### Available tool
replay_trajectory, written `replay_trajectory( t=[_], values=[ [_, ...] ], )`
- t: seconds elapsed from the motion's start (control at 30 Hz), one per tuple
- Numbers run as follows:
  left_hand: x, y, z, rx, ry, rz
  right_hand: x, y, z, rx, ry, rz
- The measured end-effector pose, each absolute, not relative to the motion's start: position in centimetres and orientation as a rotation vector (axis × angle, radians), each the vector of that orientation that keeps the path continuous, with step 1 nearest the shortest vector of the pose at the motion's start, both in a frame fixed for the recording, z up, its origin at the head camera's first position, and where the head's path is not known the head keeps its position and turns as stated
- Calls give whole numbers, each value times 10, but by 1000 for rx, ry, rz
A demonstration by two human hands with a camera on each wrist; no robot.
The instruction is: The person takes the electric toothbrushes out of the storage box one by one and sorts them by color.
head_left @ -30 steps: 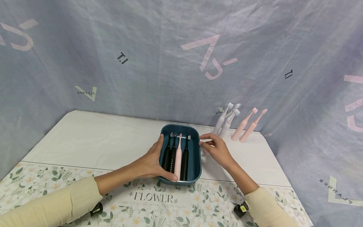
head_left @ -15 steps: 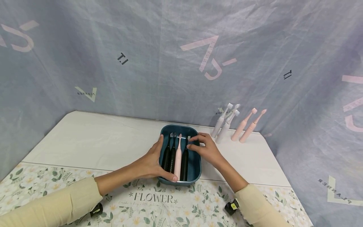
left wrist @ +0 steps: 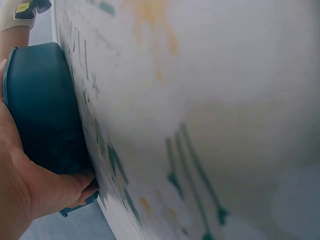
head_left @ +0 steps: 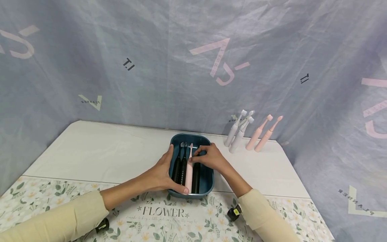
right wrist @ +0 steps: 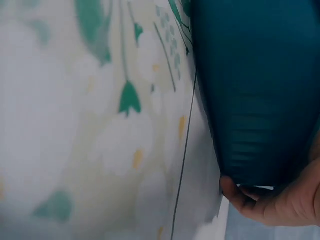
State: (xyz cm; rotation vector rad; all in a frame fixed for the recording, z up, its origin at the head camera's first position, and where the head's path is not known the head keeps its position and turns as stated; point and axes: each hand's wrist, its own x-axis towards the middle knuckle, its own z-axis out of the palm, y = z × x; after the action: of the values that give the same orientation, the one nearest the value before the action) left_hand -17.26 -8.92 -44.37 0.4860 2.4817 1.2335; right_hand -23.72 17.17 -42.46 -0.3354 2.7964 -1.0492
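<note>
Left hand (head_left: pixel 163 173) grips teal box (head_left: pixel 208 178), right hand (head_left: pixel 211 157) at pink toothbrush (head_left: pixel 188 176).

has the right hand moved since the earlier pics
Yes: in the head view, the right hand moved left, from the right rim of the teal bin to the pink toothbrush inside.

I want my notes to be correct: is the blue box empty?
Not empty. In the head view, the blue box holds one pink toothbrush and three black toothbrushes, lying side by side.

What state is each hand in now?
Left hand: holding the rounded teal plastic bin.
Right hand: at the bin's slim pink toothbrush; grip cannot be told.
</note>
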Motion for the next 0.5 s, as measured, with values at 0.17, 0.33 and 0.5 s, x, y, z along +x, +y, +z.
replay_trajectory(
  t=[0.17,0.33,0.5],
  values=[
    [-172,-89,-444,489,2482,1233,-237,167,-424,-203,2776,-1012],
    [-173,-89,-444,485,2483,1224,-237,164,-422,-136,2760,-947],
    [-173,-89,-444,485,2480,1240,-239,164,-420,-93,2758,-873]
  ],
)
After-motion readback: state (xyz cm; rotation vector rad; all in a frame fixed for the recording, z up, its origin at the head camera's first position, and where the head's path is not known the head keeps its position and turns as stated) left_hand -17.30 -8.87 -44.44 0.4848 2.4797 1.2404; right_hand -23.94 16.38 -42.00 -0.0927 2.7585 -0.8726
